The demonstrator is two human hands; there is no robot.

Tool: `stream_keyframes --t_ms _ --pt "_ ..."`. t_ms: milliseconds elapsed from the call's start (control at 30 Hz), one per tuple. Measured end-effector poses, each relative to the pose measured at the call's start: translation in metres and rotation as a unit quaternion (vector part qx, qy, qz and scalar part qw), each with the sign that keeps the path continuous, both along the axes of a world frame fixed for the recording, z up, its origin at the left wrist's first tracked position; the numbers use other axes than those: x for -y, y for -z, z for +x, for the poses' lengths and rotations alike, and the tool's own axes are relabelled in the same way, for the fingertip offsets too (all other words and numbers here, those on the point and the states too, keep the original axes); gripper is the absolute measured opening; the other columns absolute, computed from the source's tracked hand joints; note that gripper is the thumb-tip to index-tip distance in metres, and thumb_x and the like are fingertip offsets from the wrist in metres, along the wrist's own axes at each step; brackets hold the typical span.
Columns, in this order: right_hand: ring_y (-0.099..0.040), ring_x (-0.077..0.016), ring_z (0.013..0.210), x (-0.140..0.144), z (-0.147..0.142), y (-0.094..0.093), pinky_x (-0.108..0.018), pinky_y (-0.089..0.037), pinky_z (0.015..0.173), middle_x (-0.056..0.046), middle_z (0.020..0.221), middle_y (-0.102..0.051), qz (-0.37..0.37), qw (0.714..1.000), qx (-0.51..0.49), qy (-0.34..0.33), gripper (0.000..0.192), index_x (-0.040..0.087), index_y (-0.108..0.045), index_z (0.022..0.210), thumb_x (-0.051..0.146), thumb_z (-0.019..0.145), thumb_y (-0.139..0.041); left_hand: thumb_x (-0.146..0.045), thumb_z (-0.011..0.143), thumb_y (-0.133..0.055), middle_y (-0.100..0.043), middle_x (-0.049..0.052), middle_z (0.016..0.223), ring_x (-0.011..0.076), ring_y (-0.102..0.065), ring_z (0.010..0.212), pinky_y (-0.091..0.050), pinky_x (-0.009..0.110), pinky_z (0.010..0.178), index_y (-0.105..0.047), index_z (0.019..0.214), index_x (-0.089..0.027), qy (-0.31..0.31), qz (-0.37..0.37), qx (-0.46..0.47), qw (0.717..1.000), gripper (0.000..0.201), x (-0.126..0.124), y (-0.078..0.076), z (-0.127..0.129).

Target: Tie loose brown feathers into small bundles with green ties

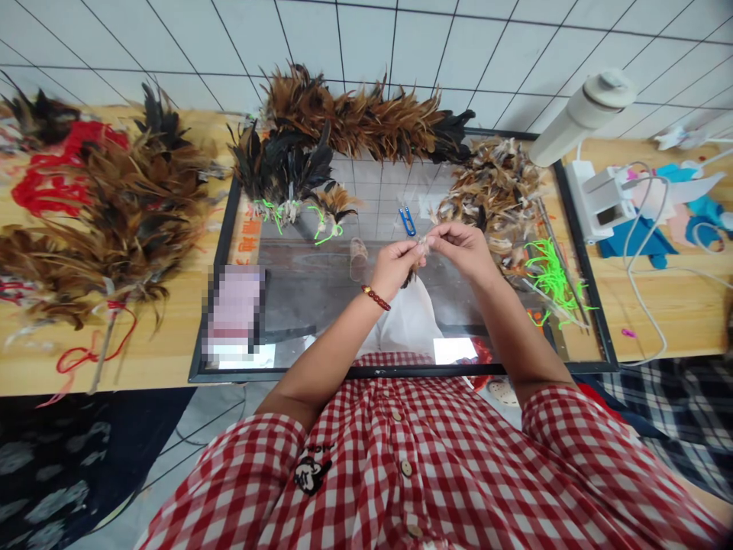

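Over the dark glass board [309, 305], my left hand [396, 266] is closed on a small bunch of feathers [410, 276], whose dark tips stick out below the fingers. My right hand [463, 246] pinches the pale quill end of the same bunch, its fingertips meeting those of the left. Just beyond the hands lie small blue thread snips [407, 221]. Right of them spreads a loose heap of brown feathers [495, 183]. Tied black feather bunches [283, 172] and a small brown one [334, 205] with green ties rest on the left.
A long brown feather garland [355, 114] lies along the back. Bright green strings [550, 275] and a thin stick [558, 244] are at the right. Beyond stand a white bottle [581, 118] and a power strip [589, 198] with cables. A feather duster [131, 206] lies on the left.
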State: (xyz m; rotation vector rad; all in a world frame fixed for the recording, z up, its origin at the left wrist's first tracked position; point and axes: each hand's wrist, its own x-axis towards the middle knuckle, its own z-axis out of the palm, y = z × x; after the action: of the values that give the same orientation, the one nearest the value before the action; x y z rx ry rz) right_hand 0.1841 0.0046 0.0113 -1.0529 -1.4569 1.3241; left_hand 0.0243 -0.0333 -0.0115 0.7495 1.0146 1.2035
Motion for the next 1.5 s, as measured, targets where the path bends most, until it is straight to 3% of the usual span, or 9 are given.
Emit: stream_keyframes --t_ms 200,367,433,567,700,967,1200,1367,1500 --pt "-0.06 -0.0111 0.067 0.0 0.003 0.004 -0.026 -0.051 0.065 0.001 0.077 -0.069 -0.028 0.998 0.011 -0.058 0.052 0.02 -0.078 0.095 0.055 0.062 -0.099 -0.029 0.082 -0.084 -0.062 -0.003 0.056 0.0055 -0.051 0.054 -0.039 0.02 0.059 -0.068 0.06 -0.016 -0.027 -0.017 0.007 0.999 0.03 -0.001 -0.004 0.0" --pt "-0.057 -0.0108 0.07 0.001 0.001 0.0 -0.026 -0.049 0.066 0.002 0.081 -0.068 0.008 1.0 0.001 0.014 0.051 0.024 -0.081 0.1 0.063 0.069 -0.092 -0.026 0.085 -0.081 -0.062 -0.003 0.055 0.0061 -0.05 0.053 -0.039 0.022 0.061 -0.072 0.063 -0.016 -0.024 -0.009 0.013 1.0 0.025 -0.001 -0.001 0.0" --pt "-0.053 -0.0105 0.066 0.0 0.001 -0.002 -0.026 -0.046 0.064 0.002 0.076 -0.067 -0.006 1.0 0.001 0.007 0.053 0.023 -0.082 0.1 0.067 0.071 -0.089 -0.026 0.085 -0.081 -0.062 -0.002 0.055 0.0067 -0.052 0.054 -0.04 0.022 0.062 -0.075 0.068 -0.017 -0.009 -0.008 0.014 1.0 0.02 0.0 -0.001 -0.001" --pt "-0.048 -0.0091 0.057 0.0 0.003 -0.002 -0.025 -0.04 0.057 0.003 0.065 -0.063 -0.061 0.995 -0.015 -0.081 0.056 0.019 -0.084 0.102 0.067 0.072 -0.089 -0.031 0.082 -0.083 -0.062 -0.001 0.056 0.0086 -0.056 0.058 -0.043 0.023 0.067 -0.075 0.067 -0.016 0.043 0.013 0.015 0.999 0.023 0.002 -0.002 -0.002" --pt "-0.058 -0.0122 0.06 0.003 0.002 -0.002 -0.028 -0.049 0.06 -0.002 0.069 -0.071 -0.066 0.992 -0.026 -0.104 0.046 0.02 -0.085 0.091 0.061 0.071 -0.092 -0.037 0.079 -0.085 -0.064 -0.001 0.058 0.0091 -0.058 0.061 -0.046 0.024 0.071 -0.072 0.063 -0.017 0.062 0.046 0.002 0.997 0.029 0.003 0.0 -0.003" --pt "-0.061 -0.0148 0.059 0.004 -0.001 -0.007 -0.031 -0.057 0.055 -0.003 0.068 -0.067 -0.012 0.998 -0.008 -0.053 0.049 0.023 -0.079 0.068 0.069 0.061 -0.094 -0.059 0.073 -0.088 -0.068 -0.001 0.067 0.009 -0.062 0.063 -0.053 0.025 0.071 -0.069 0.077 -0.017 0.106 -0.015 0.08 0.991 0.047 0.004 -0.004 0.0" --pt "-0.065 -0.0138 0.056 0.005 -0.005 0.0 -0.03 -0.058 0.051 -0.001 0.071 -0.064 -0.05 0.996 -0.055 -0.042 0.042 0.02 -0.08 0.068 0.057 0.06 -0.099 -0.067 0.065 -0.09 -0.052 -0.007 0.057 0.006 -0.051 0.056 -0.05 0.024 0.066 -0.064 0.072 -0.017 0.117 0.043 0.081 0.989 0.057 0.003 -0.001 0.001" --pt "-0.066 -0.0156 0.054 0.007 -0.009 0.004 -0.032 -0.06 0.048 0.003 0.067 -0.059 -0.089 0.988 -0.111 -0.063 0.041 0.019 -0.077 0.072 0.052 0.064 -0.099 -0.052 0.083 -0.084 -0.057 -0.003 0.054 0.0091 -0.056 0.057 -0.046 0.025 0.066 -0.072 0.071 -0.016 0.107 0.063 0.011 0.992 0.039 -0.001 0.002 -0.003" --pt "-0.064 -0.0142 0.055 0.009 -0.014 0.01 -0.029 -0.055 0.048 0.003 0.068 -0.06 -0.084 0.989 -0.113 -0.036 0.044 0.02 -0.073 0.075 0.056 0.068 -0.096 -0.039 0.086 -0.082 -0.05 -0.004 0.052 0.0086 -0.052 0.053 -0.047 0.026 0.066 -0.068 0.068 -0.016 0.101 -0.012 0.09 0.991 0.032 0.0 -0.006 -0.002"
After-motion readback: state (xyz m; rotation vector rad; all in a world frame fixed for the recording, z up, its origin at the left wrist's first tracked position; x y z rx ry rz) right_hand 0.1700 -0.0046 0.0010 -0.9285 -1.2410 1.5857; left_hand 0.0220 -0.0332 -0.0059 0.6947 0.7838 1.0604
